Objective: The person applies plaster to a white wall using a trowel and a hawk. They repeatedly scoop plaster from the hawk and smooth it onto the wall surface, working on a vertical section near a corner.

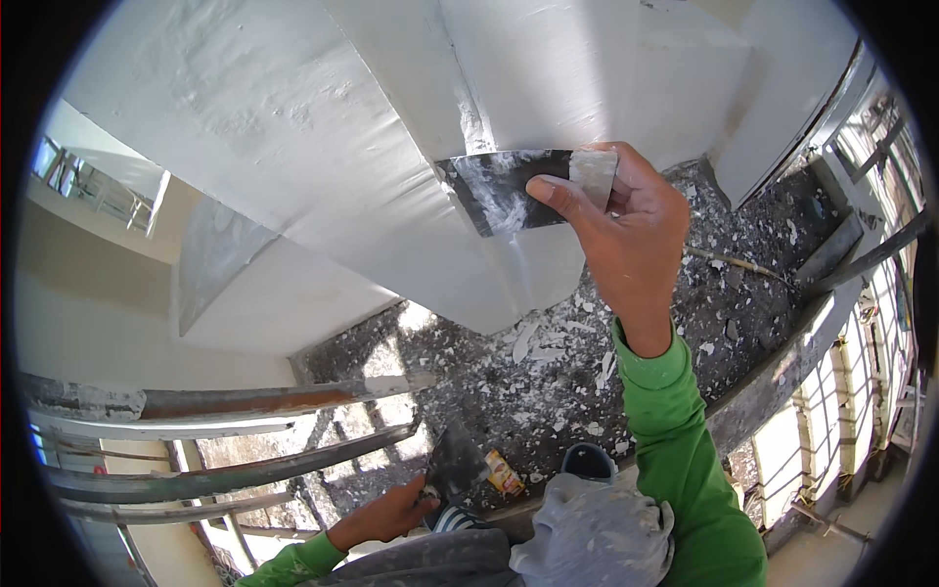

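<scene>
Grey cloth [597,533] bunched over my lap sits closest, with my green sleeve [685,450] rising past it to my right hand [626,220]. That hand is closed around a wide putty blade [509,188], thumb laid across its front face and fingers wrapped behind the pale handle end, so the steel lies against the white wall [323,147] right at a vertical corner edge. Smears of white filler coat the blade.

My left hand [391,514] is low down near the scaffold poles [225,401], gripping a second, smaller trowel [455,460] by its handle, fingers curled tight around it. This trowel looks to be carrying a dab of filler, though I can't tell how much.

To do this stroke well, I judge the wide blade should stay at a shallow tilt against the plaster, with even pressure along its whole edge, drawn in one steady pull away from the corner so no ridge is left. Too steep an angle would likely scrape the coat off; too flat would drag it.

As for containers, I see no bucket or tub anywhere. One small orange and yellow packet [505,473] lies on the speckled floor [548,391] just beside the trowel, and what it holds I cannot tell. Dried white splatters litter that floor all around.
</scene>
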`<action>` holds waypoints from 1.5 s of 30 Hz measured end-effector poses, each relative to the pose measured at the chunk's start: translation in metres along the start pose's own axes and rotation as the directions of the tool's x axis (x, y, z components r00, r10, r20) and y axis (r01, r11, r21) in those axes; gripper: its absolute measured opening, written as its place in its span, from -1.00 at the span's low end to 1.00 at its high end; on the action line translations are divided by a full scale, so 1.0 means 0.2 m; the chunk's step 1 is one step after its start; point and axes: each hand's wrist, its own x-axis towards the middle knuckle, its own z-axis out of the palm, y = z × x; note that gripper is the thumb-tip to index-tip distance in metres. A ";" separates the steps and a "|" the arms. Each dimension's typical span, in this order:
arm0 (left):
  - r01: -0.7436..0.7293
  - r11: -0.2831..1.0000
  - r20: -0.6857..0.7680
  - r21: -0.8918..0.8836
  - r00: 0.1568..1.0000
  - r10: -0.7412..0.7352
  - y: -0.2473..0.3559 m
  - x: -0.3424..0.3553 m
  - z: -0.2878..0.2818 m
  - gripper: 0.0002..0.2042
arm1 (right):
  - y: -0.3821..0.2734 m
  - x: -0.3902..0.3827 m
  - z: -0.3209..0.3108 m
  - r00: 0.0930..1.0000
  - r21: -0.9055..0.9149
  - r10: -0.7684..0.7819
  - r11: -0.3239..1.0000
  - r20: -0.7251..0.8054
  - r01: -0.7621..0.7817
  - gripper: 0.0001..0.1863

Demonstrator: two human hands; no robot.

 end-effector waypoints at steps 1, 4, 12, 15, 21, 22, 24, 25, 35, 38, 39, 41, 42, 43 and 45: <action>0.014 1.000 0.008 0.001 1.000 -0.014 0.00 0.00 0.00 -0.65 | 0.00 0.00 0.00 1.000 -0.021 -0.013 1.000 0.007 0.013 -0.76; 0.028 0.999 0.042 0.030 0.999 -0.029 0.06 0.00 -0.01 -0.65 | -0.02 -0.01 -0.02 0.998 -0.003 0.024 1.000 0.057 -0.024 -0.75; -0.128 0.984 -0.047 0.123 0.990 0.134 0.05 0.03 -0.01 -0.61 | 0.02 -0.03 -0.04 0.996 -0.002 0.046 0.999 0.079 -0.046 -0.73; -0.092 0.993 -0.033 0.074 0.995 0.094 0.04 0.02 0.00 -0.62 | 0.04 -0.03 -0.05 0.995 -0.029 -0.002 1.000 0.103 0.005 -0.73; 0.006 1.000 0.014 0.011 1.000 -0.006 0.03 0.01 0.00 -0.60 | 0.01 -0.02 -0.08 0.984 0.061 0.085 0.994 0.158 -0.096 -0.76; 0.010 1.000 0.018 -0.008 1.000 -0.010 0.02 0.01 0.00 -0.54 | -0.01 -0.04 -0.08 0.977 0.090 0.133 0.985 0.168 -0.150 -0.77; -0.004 1.000 0.008 0.006 1.000 0.004 0.02 0.01 -0.01 -0.53 | 0.00 -0.07 -0.13 0.980 0.192 0.152 0.966 0.127 -0.175 -0.79; -0.012 1.000 0.003 0.015 1.000 0.012 0.01 0.01 -0.02 -0.53 | 0.00 -0.09 -0.15 0.981 0.243 0.163 0.952 0.105 -0.184 -0.80; -0.288 0.957 -0.158 0.008 0.945 0.286 0.08 0.00 -0.02 -0.68 | 0.11 -0.44 -0.43 0.869 -0.015 0.284 0.953 0.406 -0.304 -0.81; -0.360 0.930 -0.204 0.073 0.907 0.367 0.09 -0.04 -0.04 -0.68 | 0.12 -0.52 -0.60 0.711 -0.243 0.323 0.946 0.625 -0.217 -0.70; -0.375 0.922 -0.183 0.097 0.904 0.387 0.11 -0.04 -0.05 -0.67 | 0.13 -0.59 -0.68 0.646 -0.280 0.383 0.924 0.660 -0.262 -0.66; -0.332 0.940 -0.184 0.072 0.922 0.340 0.06 0.00 -0.05 -0.65 | 0.15 -0.72 -0.80 0.602 -0.283 0.387 0.922 0.698 -0.265 -0.65; -0.348 0.934 -0.183 0.076 0.916 0.356 0.05 0.01 -0.07 -0.65 | 0.13 -0.76 -0.84 0.537 -0.320 0.454 0.889 0.711 -0.328 -0.62; -0.361 0.929 -0.185 0.080 0.911 0.370 0.05 0.01 -0.09 -0.64 | 0.10 -0.81 -0.86 0.465 -0.357 0.515 0.849 0.720 -0.389 -0.59; -0.342 0.924 -0.182 0.168 0.911 0.370 0.07 0.03 -0.13 -0.62 | 0.02 -0.92 -0.91 0.324 -0.352 0.588 0.751 0.741 -0.558 -0.54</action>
